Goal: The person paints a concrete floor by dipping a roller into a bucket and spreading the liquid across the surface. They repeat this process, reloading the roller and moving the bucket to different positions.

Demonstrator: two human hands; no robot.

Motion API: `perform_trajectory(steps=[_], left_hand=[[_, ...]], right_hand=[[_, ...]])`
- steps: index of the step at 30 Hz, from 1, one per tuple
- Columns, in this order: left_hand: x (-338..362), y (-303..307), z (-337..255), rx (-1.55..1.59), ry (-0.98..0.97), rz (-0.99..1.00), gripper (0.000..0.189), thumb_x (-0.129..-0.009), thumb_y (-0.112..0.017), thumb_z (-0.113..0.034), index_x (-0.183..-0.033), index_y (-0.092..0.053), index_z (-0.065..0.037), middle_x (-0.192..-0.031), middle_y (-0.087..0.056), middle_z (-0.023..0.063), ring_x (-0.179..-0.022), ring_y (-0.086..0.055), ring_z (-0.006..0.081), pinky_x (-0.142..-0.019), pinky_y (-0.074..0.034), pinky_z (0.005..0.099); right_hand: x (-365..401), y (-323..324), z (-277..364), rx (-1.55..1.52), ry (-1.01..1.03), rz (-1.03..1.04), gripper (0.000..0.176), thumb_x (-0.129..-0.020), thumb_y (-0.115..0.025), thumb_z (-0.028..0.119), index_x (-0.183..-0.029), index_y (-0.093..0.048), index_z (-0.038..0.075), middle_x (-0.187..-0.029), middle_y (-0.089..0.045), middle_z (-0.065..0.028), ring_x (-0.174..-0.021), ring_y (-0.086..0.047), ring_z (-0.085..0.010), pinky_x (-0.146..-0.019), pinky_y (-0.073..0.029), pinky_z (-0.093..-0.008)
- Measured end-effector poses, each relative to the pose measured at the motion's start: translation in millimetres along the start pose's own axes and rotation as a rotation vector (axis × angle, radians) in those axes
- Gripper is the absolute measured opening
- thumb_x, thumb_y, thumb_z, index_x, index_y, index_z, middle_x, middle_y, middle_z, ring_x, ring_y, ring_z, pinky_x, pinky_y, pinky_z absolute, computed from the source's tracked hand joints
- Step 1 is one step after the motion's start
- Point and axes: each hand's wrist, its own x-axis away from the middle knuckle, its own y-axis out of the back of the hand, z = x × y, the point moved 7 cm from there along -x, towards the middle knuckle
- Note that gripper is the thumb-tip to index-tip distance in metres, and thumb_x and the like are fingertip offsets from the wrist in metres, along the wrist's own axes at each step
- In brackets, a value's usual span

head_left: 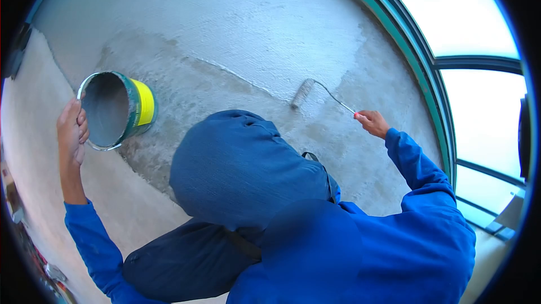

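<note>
My left hand (73, 129) is closed round the wire handle of a green bucket with a yellow label (144, 102). The bucket is tilted, its mouth toward my hand, and its inside looks grey. My right hand (371, 123) grips the red-ended handle of a paint roller (303, 93). The roller head lies on the grey floor, at the lower edge of a lighter, wet-looking coating (270, 28). A raised ridge of this coating runs from the upper left down toward the roller.
My bent knees in dark trousers (248, 163) fill the middle. A green-framed window (431, 78) curves along the right. Pale floor (34, 129) lies at the left, with assorted items (53, 273) at the lower left edge.
</note>
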Motion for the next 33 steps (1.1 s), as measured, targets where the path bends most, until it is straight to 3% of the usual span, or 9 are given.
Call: perform_trajectory(steps=[4, 7, 8, 14, 26, 29, 32, 33], left_hand=[[6, -4, -4, 0.001, 0.008, -0.019, 0.029, -0.098, -0.046, -0.022, -0.121, -0.051, -0.004, -0.064, -0.038, -0.0067, -0.043, -0.03, -0.0014, -0.036, -0.022, 0.0152], [5, -3, -4, 0.033, 0.018, -0.022, 0.03, -0.097, -0.047, -0.022, -0.121, -0.051, -0.003, -0.064, -0.038, -0.0068, -0.043, -0.03, -0.0011, -0.036, -0.022, 0.0156], [4, -2, -3, 0.046, 0.022, -0.017, 0.031, -0.097, -0.047, -0.022, -0.121, -0.051, -0.003, -0.064, -0.038, -0.0068, -0.043, -0.03, -0.0011, -0.036, -0.022, 0.0158], [5, -1, -4, 0.084, 0.034, -0.017, 0.03, -0.097, -0.047, -0.021, -0.121, -0.051, -0.003, -0.064, -0.036, -0.0067, -0.043, -0.028, -0.0011, -0.036, -0.022, 0.0158], [-3, 7, -1, 0.25, 0.072, 0.036, 0.027, -0.097, -0.048, -0.019, -0.118, -0.053, -0.003, -0.063, -0.039, -0.0052, -0.044, -0.03, 0.0003, -0.038, -0.023, 0.0175], [-4, 9, -3, 0.286, 0.082, 0.036, 0.027, -0.097, -0.048, -0.017, -0.118, -0.053, -0.001, -0.063, -0.04, -0.0053, -0.045, -0.03, -0.0004, -0.039, -0.023, 0.0169], [-7, 12, 0, 0.321, 0.078, 0.051, 0.027, -0.097, -0.047, -0.017, -0.117, -0.052, 0.0, -0.062, -0.039, -0.0061, -0.045, -0.03, -0.0009, -0.039, -0.023, 0.0168], [-8, 14, 2, 0.319, 0.079, 0.056, 0.028, -0.097, -0.047, -0.018, -0.118, -0.052, -0.001, -0.062, -0.038, -0.0058, -0.045, -0.029, -0.0005, -0.039, -0.023, 0.0172]], right_hand=[[-49, -17, 90, 0.032, 0.085, 0.004, 0.043, -0.091, -0.054, 0.04, -0.102, -0.066, 0.0, -0.072, -0.062, -0.0129, -0.064, -0.058, -0.0202, -0.063, -0.047, -0.0358], [-90, -35, 169, 0.092, 0.307, -0.082, 0.039, -0.091, -0.055, 0.038, -0.103, -0.066, 0.002, -0.08, -0.066, -0.0166, -0.071, -0.063, -0.0251, -0.068, -0.049, -0.036], [-106, -43, 192, 0.089, 0.33, -0.085, 0.038, -0.09, -0.055, 0.039, -0.103, -0.067, 0.005, -0.086, -0.067, -0.0187, -0.078, -0.064, -0.0305, -0.072, -0.049, -0.0374], [-189, -84, 324, 0.065, 0.477, -0.146, 0.039, -0.089, -0.054, 0.042, -0.103, -0.068, 0.008, -0.09, -0.067, -0.0206, -0.087, -0.064, -0.0369, -0.077, -0.05, -0.0419], [-350, -127, 589, 0.207, 0.614, -0.342, 0.041, -0.088, -0.052, 0.043, -0.095, -0.069, 0.007, -0.09, -0.066, -0.0204, -0.088, -0.061, -0.0411, -0.081, -0.048, -0.0445], [-390, -137, 653, 0.307, 0.688, -0.471, 0.041, -0.089, -0.052, 0.04, -0.081, -0.067, 0.002, -0.082, -0.067, -0.019, -0.075, -0.064, -0.0353, -0.067, -0.051, -0.0431], [-391, -137, 698, -0.001, 0.453, -0.058, 0.033, -0.09, -0.053, 0.033, -0.079, -0.062, 0.003, -0.069, -0.061, -0.0131, -0.054, -0.058, -0.0222, -0.045, -0.045, -0.0365], [-405, -143, 714, 0.016, 0.55, -0.05, 0.033, -0.089, -0.052, 0.032, -0.078, -0.062, 0.002, -0.066, -0.061, -0.0127, -0.052, -0.059, -0.0221, -0.044, -0.046, -0.0355]])
